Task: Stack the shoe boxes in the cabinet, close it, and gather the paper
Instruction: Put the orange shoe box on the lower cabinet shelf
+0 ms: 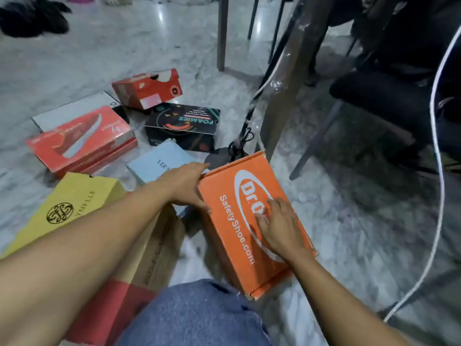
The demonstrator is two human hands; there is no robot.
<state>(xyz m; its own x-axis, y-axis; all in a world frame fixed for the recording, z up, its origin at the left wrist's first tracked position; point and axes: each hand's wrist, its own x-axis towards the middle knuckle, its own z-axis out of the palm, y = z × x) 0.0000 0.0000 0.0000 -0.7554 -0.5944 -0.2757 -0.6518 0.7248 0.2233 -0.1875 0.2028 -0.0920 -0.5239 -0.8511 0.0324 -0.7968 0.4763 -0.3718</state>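
An orange shoe box [239, 236] with white "Dr.O SafetyShoe.com" print sits on the marble floor in front of my knee. My left hand [185, 186] grips its left far edge, thumb on the side and fingers curled over the corner. My right hand [279, 228] lies flat on the lid with fingers spread. Around it lie a yellow box [74, 203], a light blue box [162, 163], a red box with a shoe picture [82, 138], a black "Foamies" box [184, 123] and a small red box [147, 91]. No cabinet or paper is in view.
A brown cardboard box [154, 240] and a red one [109, 310] lie under my left arm. A white flat box [72, 111] sits behind the red box. Table legs [222, 33], a wrapped post [287, 101], black chairs [379, 96], cables [439, 171] stand right.
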